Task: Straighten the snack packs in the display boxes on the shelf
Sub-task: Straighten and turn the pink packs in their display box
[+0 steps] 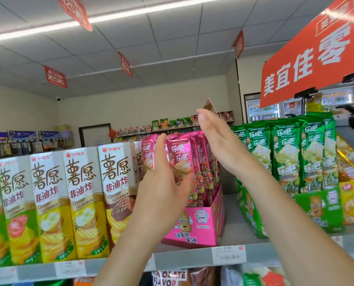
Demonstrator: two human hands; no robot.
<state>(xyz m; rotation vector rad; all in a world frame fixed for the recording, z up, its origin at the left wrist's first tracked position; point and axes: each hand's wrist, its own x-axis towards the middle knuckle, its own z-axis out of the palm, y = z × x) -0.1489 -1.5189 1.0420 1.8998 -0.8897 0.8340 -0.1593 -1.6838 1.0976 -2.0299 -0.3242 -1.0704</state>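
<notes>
A pink display box stands on the top shelf, filled with upright pink snack packs. My left hand is closed around the front pink pack, thumb on its face and fingers along its left edge. My right hand is held flat and open against the right side of the pink row, fingers pointing up. To the right, a green display box holds upright green snack packs.
Tall white-and-yellow chip cartons stand in a row left of the pink box. A yellow display box sits at the far right. The shelf edge carries price tags. A red hanging sign is overhead at the right.
</notes>
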